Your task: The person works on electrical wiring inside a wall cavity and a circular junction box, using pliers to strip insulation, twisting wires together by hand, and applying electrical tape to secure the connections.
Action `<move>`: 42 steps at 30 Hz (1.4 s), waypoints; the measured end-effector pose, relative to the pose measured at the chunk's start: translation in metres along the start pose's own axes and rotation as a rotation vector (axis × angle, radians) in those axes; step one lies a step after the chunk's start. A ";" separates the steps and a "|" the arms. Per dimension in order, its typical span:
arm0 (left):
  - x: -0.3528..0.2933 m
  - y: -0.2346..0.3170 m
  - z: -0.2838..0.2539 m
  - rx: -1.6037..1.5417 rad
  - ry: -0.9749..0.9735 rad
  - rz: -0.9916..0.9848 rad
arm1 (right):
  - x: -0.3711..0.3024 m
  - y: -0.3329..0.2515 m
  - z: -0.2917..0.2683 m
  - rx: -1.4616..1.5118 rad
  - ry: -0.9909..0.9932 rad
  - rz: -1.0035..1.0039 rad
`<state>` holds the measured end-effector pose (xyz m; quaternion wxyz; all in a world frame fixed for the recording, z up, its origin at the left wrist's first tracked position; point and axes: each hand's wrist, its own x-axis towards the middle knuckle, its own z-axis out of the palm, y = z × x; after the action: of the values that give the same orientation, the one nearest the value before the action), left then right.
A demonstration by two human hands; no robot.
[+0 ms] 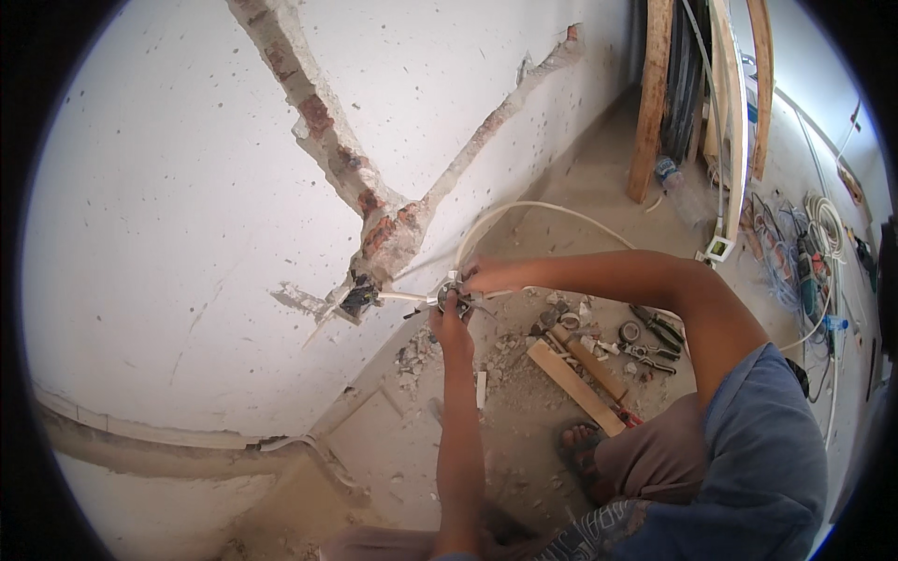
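Note:
A small round grey junction box [456,297] with white stubs is held out from the wall. My left hand [452,321] is closed on it from below, with the thumb over its front. At its upper right, my right hand [485,277] has its fingers pinched together; what they hold is hidden. From the box a short white conduit [404,296] runs left toward a dark box with wires [358,299] set in the broken wall. A longer white conduit [552,206] rises from the top and arcs right behind my right forearm.
Chiselled channels [313,112] cut the white wall [187,187]. Rubble, wooden strips [572,385], pliers [659,323] and a tape roll [630,332] lie on the floor near my foot. Planks [652,103] lean at the back right, near a plastic bottle [683,192] and coiled cable [823,224].

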<state>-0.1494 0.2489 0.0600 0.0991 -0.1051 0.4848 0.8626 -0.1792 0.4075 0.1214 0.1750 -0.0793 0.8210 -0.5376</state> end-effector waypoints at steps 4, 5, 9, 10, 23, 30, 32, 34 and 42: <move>-0.001 0.001 0.004 -0.021 0.046 0.007 | -0.004 -0.005 0.004 -0.063 0.064 0.083; 0.000 0.001 0.004 -0.029 0.053 0.005 | -0.005 -0.009 0.007 -0.118 0.086 0.157; 0.011 -0.006 0.006 -0.036 0.087 0.079 | 0.005 -0.005 0.022 -0.173 0.175 0.181; 0.016 -0.008 0.008 -0.052 0.066 0.103 | 0.008 -0.003 0.020 -0.236 0.193 0.147; 0.007 0.007 -0.005 -0.142 -0.075 -0.099 | -0.054 0.007 -0.017 -0.929 0.162 -0.627; 0.001 0.009 -0.002 -0.011 -0.165 -0.009 | -0.050 -0.006 -0.031 -0.923 -0.023 -0.898; 0.005 0.007 -0.010 0.026 -0.184 0.025 | -0.038 -0.011 -0.027 -0.847 -0.090 -0.904; 0.007 0.003 -0.011 0.036 -0.152 0.046 | -0.021 -0.018 -0.015 -0.587 0.025 -0.763; 0.005 -0.002 -0.004 0.028 -0.153 0.071 | 0.005 -0.016 -0.007 -0.517 0.255 -0.530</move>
<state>-0.1535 0.2470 0.0547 0.1068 -0.0204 0.4914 0.8641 -0.1876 0.4056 0.1379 -0.0992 -0.2625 0.8957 -0.3450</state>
